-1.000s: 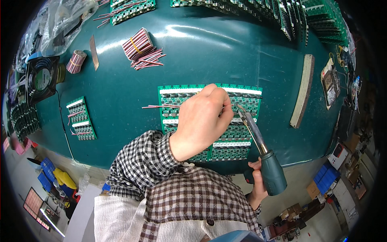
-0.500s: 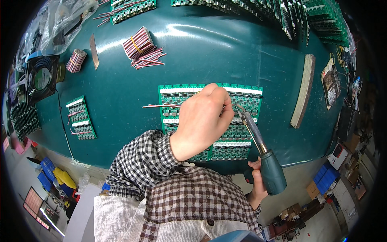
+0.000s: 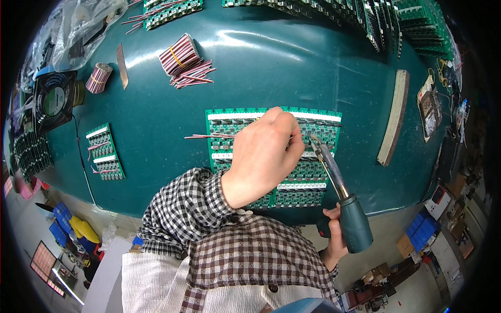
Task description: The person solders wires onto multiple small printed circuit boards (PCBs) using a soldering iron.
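Note:
A green circuit board panel point(image 3: 308, 197) with white connector rows lies on the table before me. My left hand point(image 3: 263, 156) is over its middle, thumb and forefinger closed in a pinch on what looks like a thin wire, mostly hidden by the fingers. Red and white wires point(image 3: 209, 136) stick out to the left from behind this hand, over the board. My right hand point(image 3: 334, 237) grips the dark green handle of a soldering iron point(image 3: 356, 224). Its bent tip points up-left, close to the board's surface, just right of my left fingertips.
Bundled red and white wires point(image 3: 180, 56) lie beyond the board, with another bundle point(image 3: 98, 78) farther left. A small board point(image 3: 106, 151) and a fan point(image 3: 54, 101) are on the left. A worn strip point(image 3: 392, 117) lies at right. Stacked boards point(image 3: 422, 28) line the far edge.
The soldering iron's tip has shifted slightly right, away from my left fingertips. My left hand has barely moved and keeps its pinch.

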A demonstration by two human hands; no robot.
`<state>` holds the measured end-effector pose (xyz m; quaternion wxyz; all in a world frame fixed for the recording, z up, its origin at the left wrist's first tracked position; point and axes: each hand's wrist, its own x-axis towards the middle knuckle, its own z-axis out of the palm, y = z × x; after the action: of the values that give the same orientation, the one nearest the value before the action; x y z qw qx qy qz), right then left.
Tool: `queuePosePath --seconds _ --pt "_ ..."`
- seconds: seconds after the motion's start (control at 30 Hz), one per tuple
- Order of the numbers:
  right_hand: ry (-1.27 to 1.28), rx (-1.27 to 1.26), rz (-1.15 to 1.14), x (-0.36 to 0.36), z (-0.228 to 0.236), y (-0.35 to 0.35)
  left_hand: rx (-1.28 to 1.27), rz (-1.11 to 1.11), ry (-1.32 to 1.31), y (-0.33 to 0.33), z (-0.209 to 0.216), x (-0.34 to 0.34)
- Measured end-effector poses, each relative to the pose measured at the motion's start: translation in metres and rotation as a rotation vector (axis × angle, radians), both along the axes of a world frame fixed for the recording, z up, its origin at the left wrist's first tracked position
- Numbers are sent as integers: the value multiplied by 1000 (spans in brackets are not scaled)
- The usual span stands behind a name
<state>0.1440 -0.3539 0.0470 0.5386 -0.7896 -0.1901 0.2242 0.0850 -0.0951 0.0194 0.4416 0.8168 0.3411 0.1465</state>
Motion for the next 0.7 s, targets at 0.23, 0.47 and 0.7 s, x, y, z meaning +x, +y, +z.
queuePosePath --seconds 0.23,0.47,0.7 --pt "22 -43 -14 -1 4 -2 -3 -2 3 0 1 -1" --pt "121 51 -146 -4 14 16 63 -31 35 -2 -2 -2" --pt "-2 -34 7 2 5 1 53 -4 -16 -5 -3 -1"
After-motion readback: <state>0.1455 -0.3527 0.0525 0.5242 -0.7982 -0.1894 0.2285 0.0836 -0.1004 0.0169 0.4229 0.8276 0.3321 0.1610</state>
